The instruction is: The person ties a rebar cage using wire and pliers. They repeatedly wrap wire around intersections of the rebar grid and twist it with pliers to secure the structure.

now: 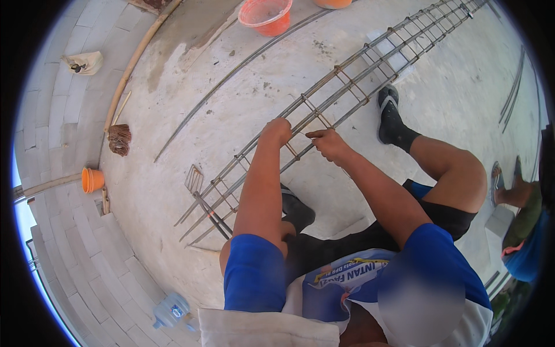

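A long rebar cage (pixel 347 79), steel bars joined by square stirrups, runs diagonally from near my feet to the far right. My left hand (pixel 277 132) is closed around a bar on its near-left side. My right hand (pixel 330 145) is closed beside the cage, its fingertips pointing at a stirrup; what it grips is too small to make out. At the cage's near end, a long-handled dark tool (pixel 211 214) lies across the bars. A loose stirrup (pixel 194 178) is beside that tool.
A red bucket (pixel 266 17) stands at the far side. Loose bars (pixel 231 74) lie left of the cage. By the block wall (pixel 81 243) are an orange bucket (pixel 92 180), a bundle of brown ties (pixel 119 140) and a water jug (pixel 172 310). Another person (pixel 523 225) is at the right.
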{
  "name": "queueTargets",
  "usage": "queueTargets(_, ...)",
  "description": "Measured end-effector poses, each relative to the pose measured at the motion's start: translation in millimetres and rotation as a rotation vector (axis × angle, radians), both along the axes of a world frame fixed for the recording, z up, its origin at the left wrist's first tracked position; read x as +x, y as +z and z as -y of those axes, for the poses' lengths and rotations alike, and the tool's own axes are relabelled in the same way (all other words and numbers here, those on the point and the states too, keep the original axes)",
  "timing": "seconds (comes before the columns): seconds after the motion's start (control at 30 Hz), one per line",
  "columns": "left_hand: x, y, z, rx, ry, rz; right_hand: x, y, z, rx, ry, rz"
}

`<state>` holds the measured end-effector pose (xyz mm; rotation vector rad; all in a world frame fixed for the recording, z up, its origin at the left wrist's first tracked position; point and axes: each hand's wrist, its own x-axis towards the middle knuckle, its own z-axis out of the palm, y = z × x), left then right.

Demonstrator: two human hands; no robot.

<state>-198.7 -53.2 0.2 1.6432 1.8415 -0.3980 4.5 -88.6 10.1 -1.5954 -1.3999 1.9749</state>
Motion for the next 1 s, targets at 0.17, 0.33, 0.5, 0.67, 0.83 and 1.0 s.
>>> queueTargets(0.17,8.9,15.2,-9.5,-0.003,-0.041,-0.066,-1.2,-43.8,-1.0,0.593,0.191,0.265)
queueTargets(0.33,8.8,34.5,5.9,0.177,0.020,-0.013,-30.8,-2.0,-2.8,0.413,0.351,0.441)
queueTargets(0.5,-1.7,45.5,12.9,0.146,0.070,-0.011,-52.5,1.7,-6.3,0.434,0.423,0.434)
queueTargets(0.67,-27.6,19.8,27.4,0.150,0.045,0.022,-63.9,-4.7,-2.1,0.447,0.449,0.422)
queueTargets(0.83,-15.7,31.8,40.4,0.259,0.176,0.131,-62.7,-8.6,1.7,0.464,0.423,0.461)
queueTargets(1.0,-18.1,46.2,51.0,0.264,0.165,0.190,-71.8,-22.1,-6.0,0.470,0.492,0.434)
